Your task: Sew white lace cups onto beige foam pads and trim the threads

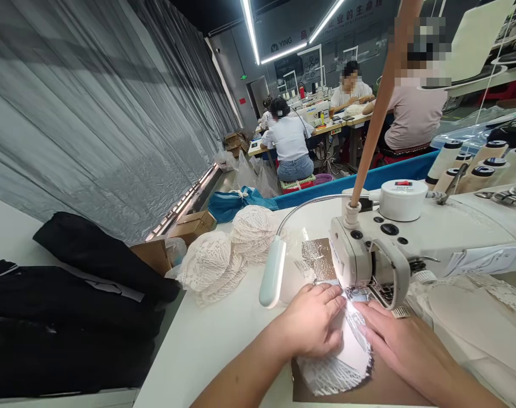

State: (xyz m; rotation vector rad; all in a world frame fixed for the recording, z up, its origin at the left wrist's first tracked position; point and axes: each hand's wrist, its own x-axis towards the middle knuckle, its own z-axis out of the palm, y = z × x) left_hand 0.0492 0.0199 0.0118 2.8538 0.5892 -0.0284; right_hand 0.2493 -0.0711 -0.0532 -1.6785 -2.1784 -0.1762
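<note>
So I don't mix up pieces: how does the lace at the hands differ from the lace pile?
The lace lies fairly flat, with the left hand on it and the right hand at its edge; the pile bulges in rounded mounds. The lace reaches the machine head; the pile sits left of the lamp. Both are pale openwork.

Under your hands (311, 320), a piece of cloth (337, 371) lies before the sewing machine (457, 226) on the tabletop (207, 345). A lamp (271, 277) hangs to the machine's left, with two lace bundles (207, 260) farther left. Thread cones (447, 160) stand behind the machine to your right. Clothes (88, 311) lie left of the tabletop; a curtain (96, 119) hangs behind them.
</note>
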